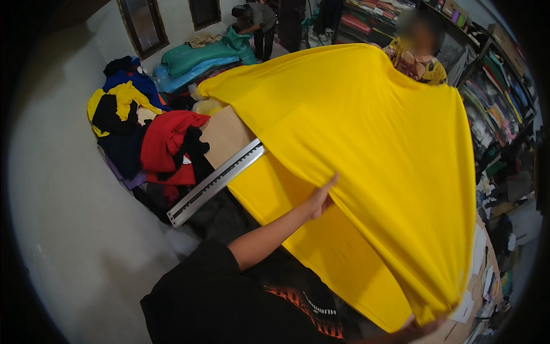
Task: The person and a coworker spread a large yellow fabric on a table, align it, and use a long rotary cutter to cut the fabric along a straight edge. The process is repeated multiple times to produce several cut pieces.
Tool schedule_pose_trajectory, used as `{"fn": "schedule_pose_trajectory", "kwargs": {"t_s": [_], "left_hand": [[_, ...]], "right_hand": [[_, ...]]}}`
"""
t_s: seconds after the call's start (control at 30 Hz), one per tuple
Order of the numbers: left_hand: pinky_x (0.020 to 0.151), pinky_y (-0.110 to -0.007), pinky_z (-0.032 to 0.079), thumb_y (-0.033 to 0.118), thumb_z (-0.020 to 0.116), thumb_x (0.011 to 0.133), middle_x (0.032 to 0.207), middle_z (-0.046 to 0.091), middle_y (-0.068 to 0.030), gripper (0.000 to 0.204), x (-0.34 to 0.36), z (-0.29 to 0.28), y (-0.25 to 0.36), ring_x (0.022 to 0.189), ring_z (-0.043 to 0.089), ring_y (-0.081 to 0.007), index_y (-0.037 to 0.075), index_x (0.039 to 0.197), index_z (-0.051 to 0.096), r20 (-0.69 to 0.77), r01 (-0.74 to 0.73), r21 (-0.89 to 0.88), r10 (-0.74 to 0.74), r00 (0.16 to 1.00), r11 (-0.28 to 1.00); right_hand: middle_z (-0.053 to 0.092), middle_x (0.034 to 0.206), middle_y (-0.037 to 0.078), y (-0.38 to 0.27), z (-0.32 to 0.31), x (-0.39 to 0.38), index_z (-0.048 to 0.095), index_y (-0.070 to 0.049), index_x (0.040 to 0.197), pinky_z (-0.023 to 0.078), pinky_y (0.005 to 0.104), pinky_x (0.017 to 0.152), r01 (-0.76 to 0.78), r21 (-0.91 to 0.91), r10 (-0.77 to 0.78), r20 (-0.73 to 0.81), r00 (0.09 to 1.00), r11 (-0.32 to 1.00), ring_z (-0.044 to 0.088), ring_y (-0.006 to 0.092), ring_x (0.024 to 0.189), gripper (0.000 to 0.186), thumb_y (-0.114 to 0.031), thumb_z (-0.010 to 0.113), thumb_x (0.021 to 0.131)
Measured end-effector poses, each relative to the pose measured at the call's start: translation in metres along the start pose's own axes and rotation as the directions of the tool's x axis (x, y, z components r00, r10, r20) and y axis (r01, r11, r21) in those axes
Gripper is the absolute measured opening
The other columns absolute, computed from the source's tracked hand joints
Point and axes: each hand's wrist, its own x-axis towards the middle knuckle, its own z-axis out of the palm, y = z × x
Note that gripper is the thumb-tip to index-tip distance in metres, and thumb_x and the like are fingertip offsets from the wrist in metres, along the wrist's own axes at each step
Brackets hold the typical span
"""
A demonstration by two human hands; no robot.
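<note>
A wide sheet of yellow fabric (366, 126) billows above the table, its near edge raised. My left hand (321, 200) is at that near edge, thumb stretched up and the other fingers partly hidden by the cloth it grips. At the lower right my right hand (427, 328) is closed on the near right corner of the sheet; its fingers are partly out of sight. Under the raised sheet lies a flat yellow layer (338, 264) on the table. A long slotted metal bar (217, 180) pokes out from beneath the fabric, left of my left hand.
Another person (421, 51) stands at the far side behind the sheet. Piled garments (166, 140) border the bare wooden tabletop (226, 137) at left. Green wrapped bundles (192, 60) lie behind, near a second person (260, 26) bending over. Shelves of folded cloth (504, 86) line the right.
</note>
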Motion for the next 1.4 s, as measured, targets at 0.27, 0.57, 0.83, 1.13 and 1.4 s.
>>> {"fn": "schedule_pose_trajectory", "kwargs": {"t_s": [0.27,0.57,0.83,1.13,1.4], "left_hand": [[0.061,-0.020,0.043,0.038,0.058,0.102,0.081,0.060,0.0032,0.027,0.073,-0.012,0.131,0.066,0.051,-0.0042,0.012,0.094,0.058,0.006,-0.461,0.134,0.465,0.885,0.877],[0.055,-0.023,0.037,0.044,0.054,0.104,0.068,0.048,0.0029,0.038,-0.012,-0.061,0.072,0.060,0.045,-0.0066,0.010,0.086,0.053,-0.185,-0.458,0.361,0.543,0.819,0.813],[0.063,-0.028,0.042,0.041,0.051,0.105,0.071,0.051,-0.0003,0.043,-0.035,-0.164,0.043,0.066,0.050,-0.0108,0.005,0.084,0.056,-0.356,-0.285,0.634,0.599,0.718,0.719],[0.077,-0.036,0.047,0.035,0.046,0.106,0.091,0.061,-0.0059,0.035,-0.007,-0.155,0.056,0.084,0.059,-0.0187,0.002,0.102,0.058,-0.442,-0.309,0.531,0.568,0.694,0.789],[0.093,-0.043,0.052,0.044,0.049,0.102,0.130,0.060,-0.0147,0.055,-0.008,-0.129,0.134,0.111,0.062,-0.0295,-0.001,0.132,0.053,-0.342,-0.652,0.471,0.805,0.486,0.594]], "right_hand": [[0.056,0.124,0.019,0.068,-0.037,-0.030,0.047,-0.002,0.141,0.050,0.0437,0.082,-0.840,0.040,0.833,0.116,0.542,0.541,0.059,0.0337,0.104,0.055,-0.028,0.058,0.094],[0.062,0.102,0.013,0.118,0.030,-0.105,0.050,-0.009,0.137,0.051,0.0407,0.068,-0.976,0.060,0.855,0.472,0.214,0.212,0.061,0.0266,0.086,0.050,-0.024,0.062,0.091],[0.060,0.095,0.018,0.174,0.105,-0.207,0.056,-0.001,0.125,0.045,0.0392,0.065,-0.805,-0.192,0.824,0.210,0.526,0.562,0.055,0.0287,0.079,0.038,-0.025,0.051,0.096],[0.064,0.090,0.014,0.152,0.091,-0.174,0.062,0.003,0.111,0.049,0.0354,0.059,-0.981,0.102,0.888,0.416,0.195,0.167,0.057,0.0228,0.062,0.038,-0.031,0.050,0.102],[0.061,0.087,0.003,0.149,0.020,-0.106,0.062,-0.002,0.115,0.042,0.0280,0.059,-0.830,0.527,0.870,0.308,0.386,0.181,0.053,0.0138,0.069,0.032,-0.030,0.048,0.107]]}}
